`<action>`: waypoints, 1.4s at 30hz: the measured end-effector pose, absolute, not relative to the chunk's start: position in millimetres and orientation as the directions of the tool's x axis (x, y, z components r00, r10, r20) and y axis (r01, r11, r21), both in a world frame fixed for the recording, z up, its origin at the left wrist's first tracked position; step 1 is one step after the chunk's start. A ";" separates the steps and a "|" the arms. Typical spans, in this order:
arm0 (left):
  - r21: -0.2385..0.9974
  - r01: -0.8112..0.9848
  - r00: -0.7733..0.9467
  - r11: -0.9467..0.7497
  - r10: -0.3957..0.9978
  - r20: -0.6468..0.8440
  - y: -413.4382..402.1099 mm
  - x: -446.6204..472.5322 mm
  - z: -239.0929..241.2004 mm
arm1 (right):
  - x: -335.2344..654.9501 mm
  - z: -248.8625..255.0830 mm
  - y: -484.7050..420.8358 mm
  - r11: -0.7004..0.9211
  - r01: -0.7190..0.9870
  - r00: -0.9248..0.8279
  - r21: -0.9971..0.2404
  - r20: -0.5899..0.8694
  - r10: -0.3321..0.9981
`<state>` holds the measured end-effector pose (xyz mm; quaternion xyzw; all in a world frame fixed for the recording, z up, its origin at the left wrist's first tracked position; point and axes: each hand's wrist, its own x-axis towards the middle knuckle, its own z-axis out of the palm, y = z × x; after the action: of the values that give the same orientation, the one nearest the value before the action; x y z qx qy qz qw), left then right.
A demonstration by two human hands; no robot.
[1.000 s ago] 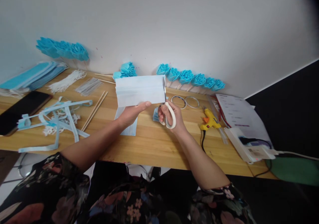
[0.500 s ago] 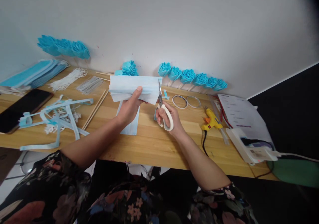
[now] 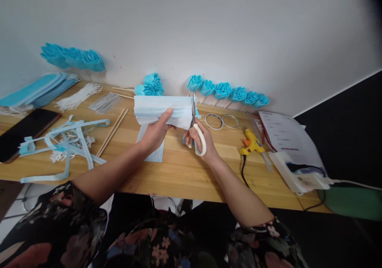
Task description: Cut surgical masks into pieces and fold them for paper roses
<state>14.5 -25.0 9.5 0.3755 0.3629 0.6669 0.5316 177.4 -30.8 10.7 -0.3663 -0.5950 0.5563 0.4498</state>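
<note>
My left hand (image 3: 156,133) pinches a pleated, pale blue face mask sheet (image 3: 149,109), thumb on top and fingers beneath. White-handled scissors (image 3: 202,140) are in my right hand (image 3: 209,144), its fingers through the loops. The blades stand upright along the sheet's right edge, and from here they look nearly closed. Below my left hand, another pale blue sheet (image 3: 155,152) lies on the wooden table (image 3: 179,180), partly covered by the hand. Just behind the held sheet is a blue mask-fabric flower (image 3: 153,84).
Blue flowers on sticks lean on the wall at left (image 3: 74,57) and right (image 3: 223,90). Stacked masks (image 3: 38,89), a phone (image 3: 26,133), trimmed strips (image 3: 80,140) and wooden sticks (image 3: 112,133) lie left. Tape rolls (image 3: 214,121), a yellow glue gun (image 3: 252,142) and a power strip (image 3: 292,174) sit right.
The scissor blades have come closer together at the sheet's right edge, and the handles have closed. The held sheet sits slightly lower. The whole view has shifted a little.
</note>
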 end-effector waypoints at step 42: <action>0.817 -0.559 -0.153 -0.140 0.986 0.064 -26.9 17.5 13.3 | 173.6 15.2 -37.1 0.088 -0.145 -0.275 -0.986 0.125 0.953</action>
<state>17.5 -26.9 13.3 0.3218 0.3318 0.6830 0.5656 173.6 -37.1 15.2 -0.3619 -0.5587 0.5703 0.4813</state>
